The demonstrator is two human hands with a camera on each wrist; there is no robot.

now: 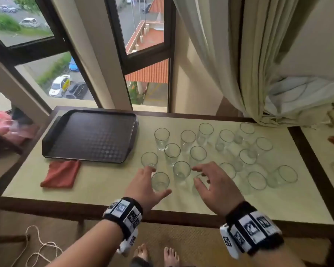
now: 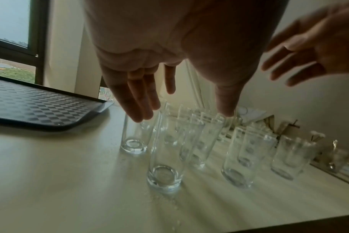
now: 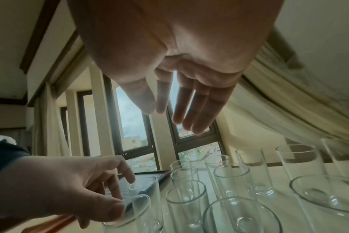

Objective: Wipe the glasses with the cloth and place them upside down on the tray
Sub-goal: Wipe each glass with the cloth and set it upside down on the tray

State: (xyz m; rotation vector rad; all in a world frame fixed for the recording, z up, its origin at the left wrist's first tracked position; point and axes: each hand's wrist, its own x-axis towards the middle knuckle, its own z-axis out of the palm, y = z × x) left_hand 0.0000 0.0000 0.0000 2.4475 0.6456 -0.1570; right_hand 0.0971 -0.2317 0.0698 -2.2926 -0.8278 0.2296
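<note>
- Both hands were spread with nothing in them. The left hand [image 1: 143,185] hung over the near-left glasses with fingers [image 2: 137,100] loosely straight, tips right at the rim of one tumbler. Couldn't tell if they were actually touching it.
- The right hand [image 1: 215,183] was the same deal: fingers [image 3: 191,107] splayed wide and up in the air above the middle of the bunch.
- The nearest glass [image 1: 160,181] sat upright between left thumb and fingers, with more glasses [image 1: 205,132] crowded close behind, all mouth-up on the table [image 1: 104,187].
- Handling guess: thin, clear, straight-walled tumblers, so light but breakable and probably slick. There looked to be water droplets on the table by the base in the left wrist view, so maybe wet too.
- I'd grab around the mid wall, not the rim, and lift straight up, since the neighbours are close enough to clink.
- The red cloth [image 1: 61,174] lay folded at the tray's near edge. It's soft and should bunch easily inside a glass.
- The dark tray [image 1: 52,132] sat left of the glasses with nothing on it.
</note>
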